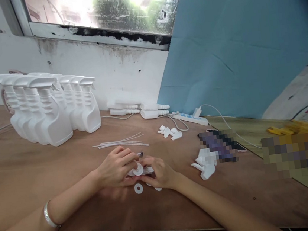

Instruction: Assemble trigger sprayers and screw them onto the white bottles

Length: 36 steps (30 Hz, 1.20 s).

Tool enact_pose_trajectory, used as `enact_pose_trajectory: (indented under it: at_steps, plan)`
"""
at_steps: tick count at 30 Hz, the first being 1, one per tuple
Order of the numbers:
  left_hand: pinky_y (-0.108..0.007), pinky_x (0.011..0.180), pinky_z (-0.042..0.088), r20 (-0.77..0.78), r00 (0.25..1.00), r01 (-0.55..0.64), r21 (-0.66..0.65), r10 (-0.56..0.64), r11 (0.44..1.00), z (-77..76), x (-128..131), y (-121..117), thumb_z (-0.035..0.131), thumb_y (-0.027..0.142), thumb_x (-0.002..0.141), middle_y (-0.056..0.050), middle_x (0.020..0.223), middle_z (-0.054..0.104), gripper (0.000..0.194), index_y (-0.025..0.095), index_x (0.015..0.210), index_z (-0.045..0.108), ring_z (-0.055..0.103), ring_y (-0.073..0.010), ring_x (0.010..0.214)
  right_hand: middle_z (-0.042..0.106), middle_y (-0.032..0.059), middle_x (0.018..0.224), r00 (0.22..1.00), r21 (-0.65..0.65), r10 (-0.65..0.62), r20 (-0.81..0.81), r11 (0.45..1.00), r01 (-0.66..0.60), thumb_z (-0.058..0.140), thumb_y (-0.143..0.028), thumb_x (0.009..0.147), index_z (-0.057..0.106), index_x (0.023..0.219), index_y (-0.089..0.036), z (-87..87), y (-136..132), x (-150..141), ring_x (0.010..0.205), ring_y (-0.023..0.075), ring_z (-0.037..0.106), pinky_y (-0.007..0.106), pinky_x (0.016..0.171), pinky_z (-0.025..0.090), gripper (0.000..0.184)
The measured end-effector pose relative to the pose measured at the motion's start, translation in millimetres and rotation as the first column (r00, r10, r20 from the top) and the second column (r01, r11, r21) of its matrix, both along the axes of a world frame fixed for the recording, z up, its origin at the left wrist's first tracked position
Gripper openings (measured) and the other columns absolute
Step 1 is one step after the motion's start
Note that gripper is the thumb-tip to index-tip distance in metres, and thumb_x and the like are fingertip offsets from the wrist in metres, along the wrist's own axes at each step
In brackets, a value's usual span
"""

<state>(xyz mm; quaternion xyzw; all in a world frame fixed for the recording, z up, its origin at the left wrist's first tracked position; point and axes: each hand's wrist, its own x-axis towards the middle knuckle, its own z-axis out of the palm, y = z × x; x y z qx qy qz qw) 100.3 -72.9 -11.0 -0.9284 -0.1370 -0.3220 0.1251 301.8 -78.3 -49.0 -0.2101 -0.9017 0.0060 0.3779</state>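
Observation:
Close together over the table, my left hand (121,167) and my right hand (160,171) are both closed around small white parts. A white trigger spray head (148,169) is gripped by my right fingers, partly hidden by them. At its left end, by my left fingertips, a white round disc (138,169) faces up. A pen (140,154) with a dark end pokes out from my left fingers. One flat white ring washer (138,188) lies just below the hands. More white washers (158,189) are partly covered by my right hand.
White spray bottles (56,122) stand in rows at left. Thin white tubes (120,142) lie beyond my hands, with bottles (153,113) lying by the wall. White spray heads (170,132), a power strip (190,118), a phone (237,145) and cables are to the right.

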Motion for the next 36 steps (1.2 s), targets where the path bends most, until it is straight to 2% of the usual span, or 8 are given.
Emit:
enact_pose_trajectory:
  at_steps: [3, 11, 20, 24, 29, 32, 36]
  plan:
    - [-0.033, 0.066, 0.035, 0.0, 1.0, -0.019, 0.019, 0.019, 1.0, -0.5, 1, -1, 0.052, 0.032, 0.077, -0.008, 0.09, 0.059, 0.021, 0.012, 0.081, 0.055, 0.048, -0.0186, 0.075, 0.059, 0.0068, 0.084, 1.0, 0.016, 0.003, -0.001, 1.0, -0.003, 0.058, -0.027, 0.075, 0.039, 0.1, -0.018, 1.0, 0, -1, 0.076, 0.0162, 0.058, 0.027, 0.065, 0.049, 0.033]
    - [-0.031, 0.066, 0.034, -0.029, 1.0, -0.013, -0.075, 0.011, 0.997, -0.8, 1, -3, 0.05, 0.028, 0.079, -0.007, 0.089, 0.058, 0.016, 0.013, 0.082, 0.057, 0.048, -0.0173, 0.076, 0.059, 0.0061, 0.083, 1.0, 0.043, -0.007, -0.002, 0.999, 0.007, 0.055, -0.027, 0.076, 0.039, 0.099, -0.018, 1.6, 0, -2, 0.075, 0.0162, 0.058, 0.027, 0.063, 0.048, 0.03]
    - [-0.032, 0.072, 0.033, -0.055, 0.998, -0.048, -0.148, 0.041, 0.988, -0.9, -1, 3, 0.051, 0.035, 0.079, -0.006, 0.093, 0.057, 0.021, 0.015, 0.083, 0.055, 0.047, -0.0189, 0.083, 0.06, 0.007, 0.085, 0.999, -0.02, -0.034, -0.022, 0.999, 0.033, 0.055, -0.027, 0.076, 0.041, 0.097, -0.018, 1.7, 0, -2, 0.076, 0.0163, 0.058, 0.028, 0.065, 0.048, 0.027]
    - [-0.033, 0.074, 0.034, -0.102, 0.993, 0.048, -0.124, -0.061, 0.991, 0.9, -5, 6, 0.051, 0.035, 0.08, -0.006, 0.093, 0.058, 0.02, 0.016, 0.084, 0.054, 0.048, -0.0175, 0.08, 0.061, 0.0057, 0.083, 0.998, -0.033, 0.057, 0.003, 0.998, -0.057, 0.055, -0.023, 0.077, 0.045, 0.093, -0.019, 8.6, 0, -3, 0.077, 0.0155, 0.058, 0.027, 0.066, 0.048, 0.019]
    - [-0.03, 0.075, 0.037, -0.061, 0.985, 0.147, -0.214, -0.164, 0.966, -0.7, -8, 12, 0.052, 0.03, 0.081, -0.006, 0.092, 0.06, 0.016, 0.016, 0.089, 0.053, 0.051, -0.0166, 0.082, 0.062, 0.005, 0.081, 0.996, -0.029, 0.083, 0.011, 0.996, -0.083, 0.059, -0.027, 0.075, 0.049, 0.091, -0.018, 14.4, 2, -3, 0.077, 0.0153, 0.058, 0.027, 0.067, 0.049, 0.021]
    - [-0.026, 0.074, 0.04, -0.012, 0.979, 0.196, -0.258, -0.206, 0.946, -2.2, -7, 14, 0.053, 0.028, 0.081, -0.007, 0.091, 0.06, 0.015, 0.015, 0.089, 0.054, 0.053, -0.0156, 0.082, 0.063, 0.006, 0.086, 0.992, 0.043, 0.094, 0.081, 0.994, -0.098, 0.057, -0.025, 0.077, 0.05, 0.096, -0.017, 16.4, 4, -2, 0.081, 0.0157, 0.059, 0.028, 0.072, 0.05, 0.022]
    - [-0.025, 0.072, 0.041, -0.03, 0.978, 0.191, -0.271, -0.207, 0.943, -1.8, -8, 14, 0.052, 0.029, 0.083, -0.006, 0.085, 0.06, 0.016, 0.014, 0.086, 0.055, 0.053, -0.0149, 0.079, 0.063, 0.0082, 0.094, 0.976, 0.162, 0.092, 0.196, 0.979, -0.125, 0.052, -0.018, 0.079, 0.049, 0.1, -0.016, 18.9, 4, -1, 0.087, 0.0169, 0.059, 0.031, 0.076, 0.05, 0.021]
